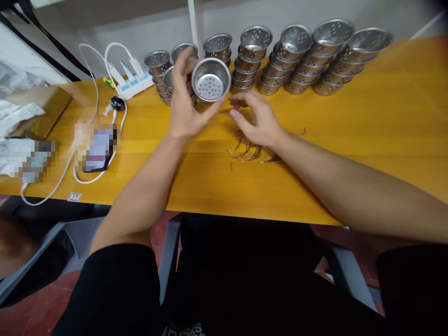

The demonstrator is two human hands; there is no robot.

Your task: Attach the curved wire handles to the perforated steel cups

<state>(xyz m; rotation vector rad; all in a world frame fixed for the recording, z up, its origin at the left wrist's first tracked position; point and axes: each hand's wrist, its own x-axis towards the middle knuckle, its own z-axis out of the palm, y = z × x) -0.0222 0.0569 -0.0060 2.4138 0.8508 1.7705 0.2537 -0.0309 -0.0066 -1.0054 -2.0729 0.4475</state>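
A small perforated metal cup (211,80) is tilted so that its inside and holed bottom face me. My left hand (185,102) holds it from the left, with the thumb beneath its lower rim and the fingers behind it. Just right of the cup is my right hand (257,116), its fingers bent and the thumb apart from them; I see nothing between them. Several thin curved wires (247,150) lie loosely on the yellow table (210,186) under my right wrist.
Stacks of perforated metal cups (247,65) stand in a row along the back wall. On the left are a white power strip (135,84), white cables, a phone (101,149) and a cardboard box (52,107). Part of another person (16,247) shows at the lower left.
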